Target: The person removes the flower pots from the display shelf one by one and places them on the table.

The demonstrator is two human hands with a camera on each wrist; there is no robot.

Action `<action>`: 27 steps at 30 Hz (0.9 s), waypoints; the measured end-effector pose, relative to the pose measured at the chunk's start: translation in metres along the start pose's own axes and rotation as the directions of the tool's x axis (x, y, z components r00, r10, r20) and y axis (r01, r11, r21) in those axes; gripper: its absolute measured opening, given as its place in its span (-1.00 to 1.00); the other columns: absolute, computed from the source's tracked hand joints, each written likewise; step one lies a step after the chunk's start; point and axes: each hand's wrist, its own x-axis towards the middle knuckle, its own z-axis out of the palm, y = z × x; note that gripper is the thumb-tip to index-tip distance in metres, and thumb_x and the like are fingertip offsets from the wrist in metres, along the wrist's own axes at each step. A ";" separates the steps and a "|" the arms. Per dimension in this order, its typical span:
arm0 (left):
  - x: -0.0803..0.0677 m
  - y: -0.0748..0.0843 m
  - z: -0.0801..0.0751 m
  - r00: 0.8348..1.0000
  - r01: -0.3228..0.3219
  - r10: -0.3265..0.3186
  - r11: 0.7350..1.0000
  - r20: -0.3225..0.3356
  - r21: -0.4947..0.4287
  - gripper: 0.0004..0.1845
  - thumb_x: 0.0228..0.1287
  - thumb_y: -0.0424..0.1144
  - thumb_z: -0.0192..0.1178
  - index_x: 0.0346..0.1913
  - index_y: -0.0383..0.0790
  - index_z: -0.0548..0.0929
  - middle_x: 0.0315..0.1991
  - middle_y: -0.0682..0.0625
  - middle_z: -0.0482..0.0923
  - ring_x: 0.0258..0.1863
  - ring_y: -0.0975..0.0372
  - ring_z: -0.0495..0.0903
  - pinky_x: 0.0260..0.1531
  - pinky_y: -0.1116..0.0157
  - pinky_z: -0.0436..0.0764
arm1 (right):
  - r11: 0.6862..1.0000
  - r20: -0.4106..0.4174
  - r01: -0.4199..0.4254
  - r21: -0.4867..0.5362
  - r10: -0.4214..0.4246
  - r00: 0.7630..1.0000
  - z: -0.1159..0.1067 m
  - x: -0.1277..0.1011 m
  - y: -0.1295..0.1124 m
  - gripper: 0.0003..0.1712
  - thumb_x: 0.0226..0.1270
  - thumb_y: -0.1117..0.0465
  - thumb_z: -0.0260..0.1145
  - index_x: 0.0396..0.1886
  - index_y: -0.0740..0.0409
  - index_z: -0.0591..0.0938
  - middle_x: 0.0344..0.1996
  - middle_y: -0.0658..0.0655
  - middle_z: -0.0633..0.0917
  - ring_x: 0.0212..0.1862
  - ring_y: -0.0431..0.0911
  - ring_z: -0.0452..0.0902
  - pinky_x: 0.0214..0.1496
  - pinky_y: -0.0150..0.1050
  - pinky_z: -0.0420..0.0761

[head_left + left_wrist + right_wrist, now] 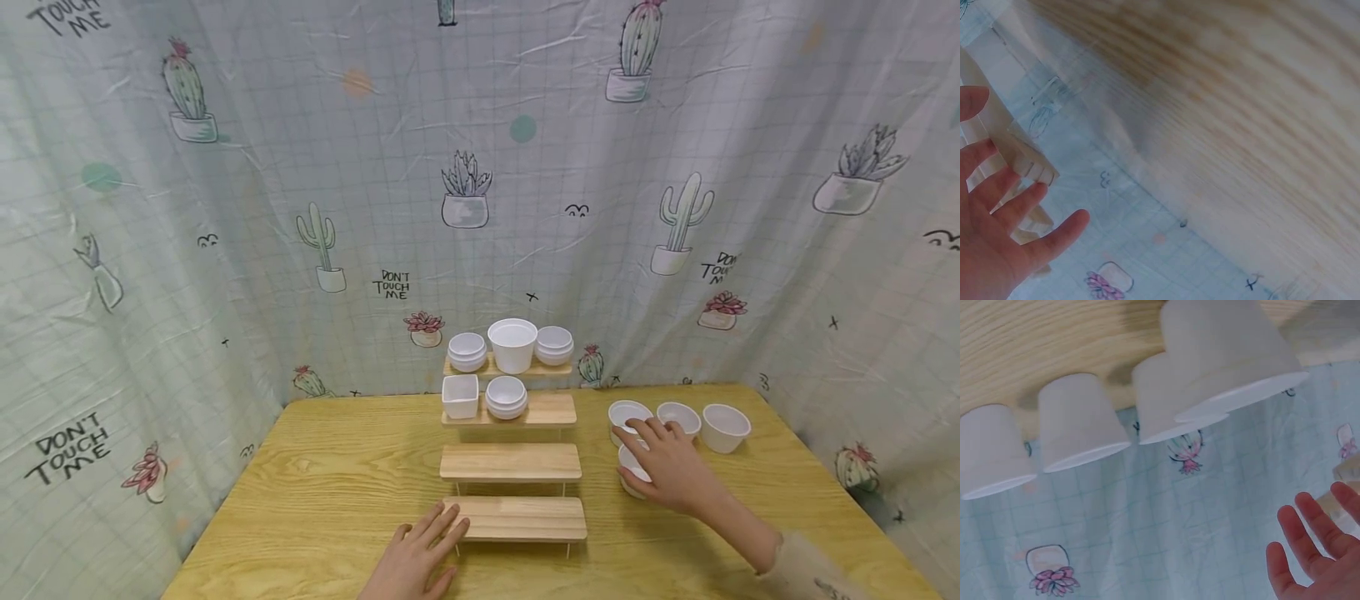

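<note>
— Four white cups sit at right of centre; your right hand covers the nearest cup, fingers straight.
— Left?
— Your left hand lies flat, empty, on the worktop, touching the lowest shelf.

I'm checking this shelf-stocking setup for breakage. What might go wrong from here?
1. The right hand lies spread over a white cup with three more cups close behind it; lifting that one may knock the nearest cup.
2. The tiered wooden shelf stands on thin legs, and the left hand touches its lowest step. A push could shake the bowls stacked on the upper steps, such as the large bowl.
</note>
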 end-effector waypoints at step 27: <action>0.000 0.000 0.002 1.000 -0.005 0.005 1.000 -0.016 0.026 -0.33 -0.03 0.10 0.23 0.21 0.02 0.38 0.16 0.05 0.42 0.11 0.19 0.41 -0.39 0.15 0.50 | 0.989 -0.226 0.100 0.110 -0.073 0.971 -0.013 0.065 -0.050 -0.50 0.26 -0.12 -0.03 -0.03 0.12 0.54 -0.13 0.11 0.60 -0.16 0.00 0.46 -0.15 -0.06 0.38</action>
